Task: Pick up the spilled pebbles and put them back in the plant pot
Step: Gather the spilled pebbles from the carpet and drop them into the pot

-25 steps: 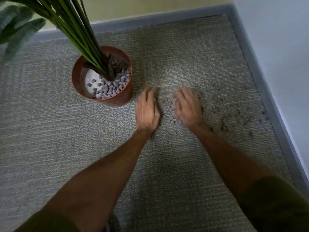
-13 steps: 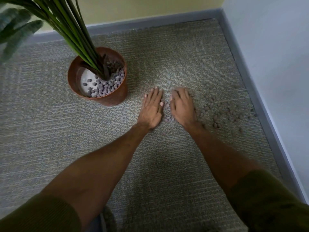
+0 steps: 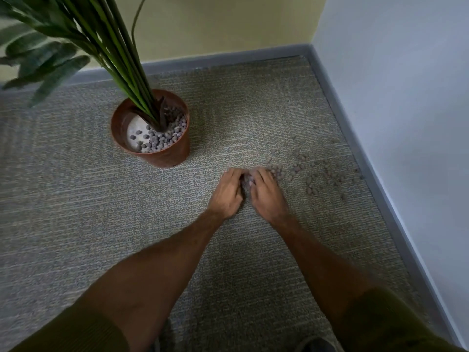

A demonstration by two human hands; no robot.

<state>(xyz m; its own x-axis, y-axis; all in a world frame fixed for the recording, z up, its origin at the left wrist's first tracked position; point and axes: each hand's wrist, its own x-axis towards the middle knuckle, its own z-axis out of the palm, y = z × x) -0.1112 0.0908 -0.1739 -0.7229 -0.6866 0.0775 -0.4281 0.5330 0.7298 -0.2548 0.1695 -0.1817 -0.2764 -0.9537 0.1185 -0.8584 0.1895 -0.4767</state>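
Note:
A terracotta plant pot (image 3: 162,154) stands on the carpet at centre left, with green stalks rising from it and grey-brown pebbles (image 3: 162,139) covering part of its white filling. Spilled pebbles (image 3: 312,177) lie scattered on the carpet to the right of my hands. My left hand (image 3: 227,194) and my right hand (image 3: 266,193) are pressed together on the carpet, cupped around a small heap of pebbles (image 3: 247,181) that shows between the fingers. The hands lie to the lower right of the pot, about a hand's length from it.
A grey skirting board (image 3: 355,138) and a pale wall close the right side, and a yellow wall with skirting (image 3: 228,58) closes the back. Long green leaves (image 3: 50,69) overhang the upper left. The floor is grey woven carpet (image 3: 76,212).
My two hands, flat and slightly apart before, have drawn together and curled, gathering pebbles into a heap between them. The view has tilted up, showing more wall.

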